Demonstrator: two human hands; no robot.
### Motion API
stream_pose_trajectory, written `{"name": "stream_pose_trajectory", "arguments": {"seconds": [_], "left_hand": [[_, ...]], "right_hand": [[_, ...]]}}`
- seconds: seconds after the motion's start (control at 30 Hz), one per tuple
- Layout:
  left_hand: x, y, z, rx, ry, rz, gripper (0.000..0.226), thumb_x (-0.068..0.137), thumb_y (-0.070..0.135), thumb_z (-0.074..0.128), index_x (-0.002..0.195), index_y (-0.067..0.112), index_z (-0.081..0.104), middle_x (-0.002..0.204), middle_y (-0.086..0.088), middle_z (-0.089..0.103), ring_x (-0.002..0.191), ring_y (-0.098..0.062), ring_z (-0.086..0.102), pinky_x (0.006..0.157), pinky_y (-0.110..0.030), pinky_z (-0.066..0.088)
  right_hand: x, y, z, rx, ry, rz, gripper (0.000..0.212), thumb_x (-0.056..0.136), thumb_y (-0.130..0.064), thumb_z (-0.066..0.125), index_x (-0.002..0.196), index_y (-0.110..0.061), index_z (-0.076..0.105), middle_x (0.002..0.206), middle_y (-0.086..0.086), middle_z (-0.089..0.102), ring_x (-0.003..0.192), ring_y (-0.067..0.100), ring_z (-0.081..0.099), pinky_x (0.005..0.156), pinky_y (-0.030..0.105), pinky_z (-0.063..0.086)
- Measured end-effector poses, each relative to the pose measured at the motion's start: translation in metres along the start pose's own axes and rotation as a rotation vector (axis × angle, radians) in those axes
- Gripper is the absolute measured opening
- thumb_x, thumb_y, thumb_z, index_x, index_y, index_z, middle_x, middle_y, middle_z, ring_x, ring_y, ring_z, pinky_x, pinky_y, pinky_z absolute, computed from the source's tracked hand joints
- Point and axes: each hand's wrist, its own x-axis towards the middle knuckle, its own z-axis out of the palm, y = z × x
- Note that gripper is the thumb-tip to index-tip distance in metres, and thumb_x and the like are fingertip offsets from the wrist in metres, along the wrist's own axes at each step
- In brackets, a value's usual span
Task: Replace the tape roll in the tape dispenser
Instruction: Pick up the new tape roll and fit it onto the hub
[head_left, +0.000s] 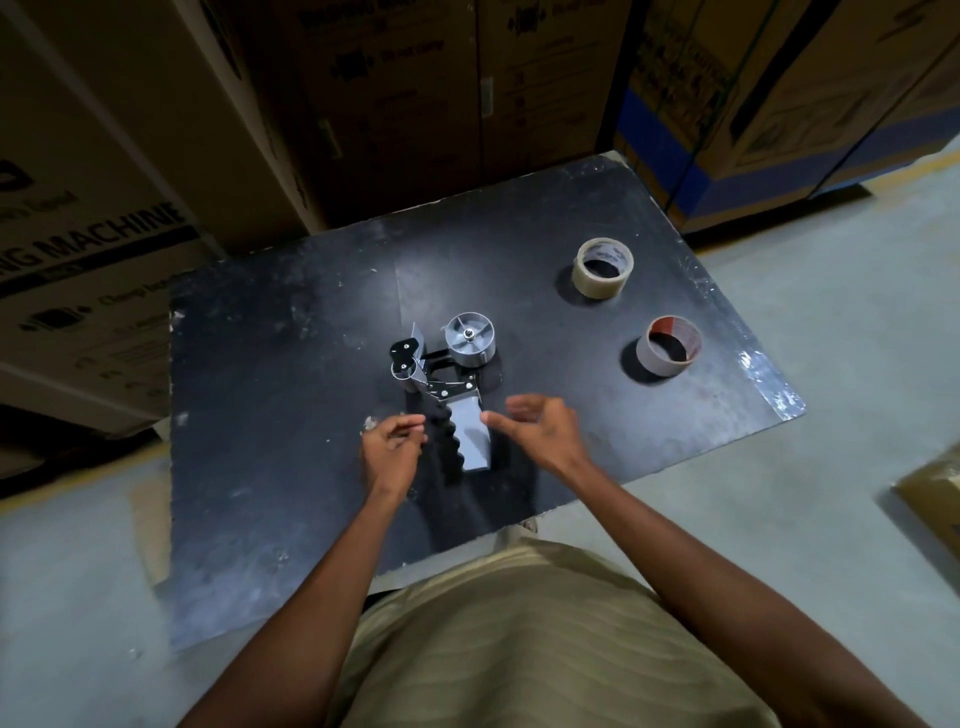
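A metal tape dispenser (451, 379) lies flat in the middle of the black table (291, 322), its bare spool hub (469, 339) pointing up and its grey handle (470, 434) toward me. My left hand (390, 451) hovers just left of the handle, fingers loosely curled, holding nothing. My right hand (537, 431) hovers just right of the handle, fingers apart and empty. A full clear tape roll (602, 267) stands at the far right of the table. Nearer, an empty cardboard core (670, 345) with a reddish inner strip rests beside it.
Stacked cardboard boxes (363, 104) wall off the far side and left of the table. Grey concrete floor (857, 322) surrounds the table on the right. A brown parcel corner (930, 488) shows at the right edge. My torso is close to the table's near edge.
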Motion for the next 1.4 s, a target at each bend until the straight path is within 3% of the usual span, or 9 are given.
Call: {"name": "stream_pose_trajectory", "arguments": {"seconds": [0.13,0.3,0.47,0.63,0.73,0.9,1.03,1.17,1.4], "left_hand": [[-0.002,0.001,0.000,-0.050,0.011,-0.087,0.019,0.089,-0.008,0.061,0.101,-0.001,0.072,0.075,-0.006,0.069,0.056,-0.001,0.066,0.055,-0.013,0.054],[-0.004,0.009,0.001,-0.157,-0.006,-0.187,0.018,0.090,-0.006,0.061,0.103,0.001,0.070,0.077,-0.007,0.069,0.060,-0.008,0.068,0.055,-0.015,0.055],[-0.002,0.020,0.000,-0.283,-0.055,-0.320,0.026,0.091,-0.002,0.061,0.115,0.006,0.065,0.088,-0.012,0.070,0.074,-0.021,0.069,0.063,-0.021,0.057],[0.001,0.030,-0.001,-0.383,-0.063,-0.405,0.030,0.095,0.007,0.059,0.125,0.003,0.061,0.114,-0.022,0.070,0.098,-0.033,0.071,0.079,-0.029,0.058],[0.002,0.039,0.000,-0.492,-0.064,-0.468,0.024,0.097,0.016,0.058,0.117,0.004,0.062,0.121,-0.024,0.067,0.101,-0.033,0.069,0.082,-0.031,0.057],[0.009,0.060,0.000,-0.661,-0.087,-0.518,0.043,0.093,0.037,0.063,0.123,0.005,0.061,0.119,-0.017,0.067,0.100,-0.025,0.068,0.080,-0.030,0.056],[0.017,0.076,-0.003,-0.721,-0.124,-0.489,0.061,0.086,0.046,0.071,0.125,0.002,0.060,0.118,-0.015,0.070,0.110,-0.023,0.068,0.095,-0.033,0.055],[0.018,0.089,-0.006,-0.691,-0.153,-0.477,0.046,0.082,0.042,0.076,0.110,0.006,0.066,0.117,-0.015,0.072,0.109,-0.022,0.070,0.100,-0.035,0.053],[0.021,0.101,-0.005,-0.651,-0.186,-0.537,0.052,0.076,0.047,0.080,0.107,0.007,0.069,0.114,-0.010,0.073,0.107,-0.019,0.069,0.097,-0.036,0.055]], "right_hand": [[0.010,-0.002,0.033,0.051,-0.194,0.135,0.073,0.056,-0.080,0.080,0.072,-0.011,0.062,0.069,0.000,0.054,0.065,0.013,0.052,0.069,0.029,0.044],[0.016,-0.022,0.053,0.547,-0.387,0.300,0.032,0.084,-0.027,0.083,0.101,-0.003,0.070,0.089,0.018,0.072,0.070,0.026,0.067,0.066,0.035,0.058],[0.019,-0.030,0.057,0.607,-0.484,0.368,0.002,0.094,-0.012,0.064,0.094,-0.010,0.065,0.072,0.005,0.061,0.055,0.013,0.055,0.048,0.024,0.047],[0.020,-0.040,0.058,0.676,-0.440,0.394,0.009,0.095,-0.008,0.061,0.087,-0.013,0.060,0.062,0.001,0.050,0.047,0.012,0.050,0.043,0.022,0.045],[0.019,-0.046,0.057,0.721,-0.432,0.397,0.009,0.095,-0.008,0.060,0.088,-0.013,0.059,0.062,0.000,0.047,0.044,0.008,0.045,0.041,0.021,0.042],[0.012,-0.063,0.046,0.742,-0.470,0.351,0.007,0.094,-0.011,0.061,0.089,-0.015,0.061,0.063,-0.001,0.046,0.045,0.008,0.043,0.041,0.021,0.041],[0.005,-0.077,0.038,0.714,-0.434,0.327,0.008,0.094,-0.011,0.064,0.087,-0.015,0.062,0.062,-0.001,0.047,0.045,0.009,0.042,0.040,0.021,0.040],[0.004,-0.084,0.034,0.700,-0.424,0.319,0.006,0.093,-0.011,0.066,0.090,-0.014,0.063,0.061,-0.002,0.048,0.045,0.008,0.042,0.041,0.021,0.040],[0.002,-0.089,0.033,0.689,-0.439,0.298,0.013,0.091,-0.012,0.067,0.101,-0.014,0.058,0.061,-0.003,0.049,0.045,0.007,0.043,0.041,0.021,0.041]]}}
